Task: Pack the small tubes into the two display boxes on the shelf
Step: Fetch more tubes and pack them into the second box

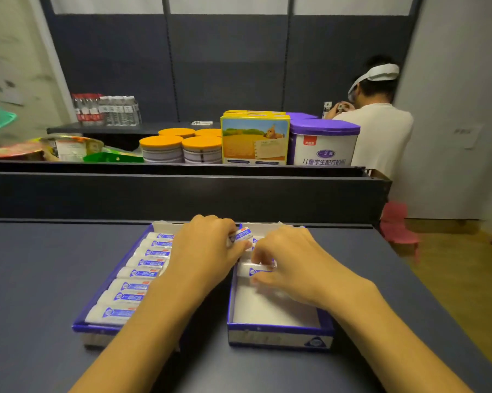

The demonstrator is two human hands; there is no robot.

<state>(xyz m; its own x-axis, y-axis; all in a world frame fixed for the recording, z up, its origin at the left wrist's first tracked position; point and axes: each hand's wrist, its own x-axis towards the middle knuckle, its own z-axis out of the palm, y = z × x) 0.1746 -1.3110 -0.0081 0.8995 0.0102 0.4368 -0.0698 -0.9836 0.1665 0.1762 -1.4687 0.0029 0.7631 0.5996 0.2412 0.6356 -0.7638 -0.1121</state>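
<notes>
Mid-packing: left hand (208,248) grips a small tube (240,236) over the gap between the boxes, right hand (284,262) pinches another tube (256,271) down into the right display box (279,330). Next, probably: seating both toward twelve o'clock. Left display box (97,326) row-filled at nine; right mostly bare.

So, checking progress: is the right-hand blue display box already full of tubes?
No, the right-hand blue cardboard display box shows bare white floor across its near half.
</notes>
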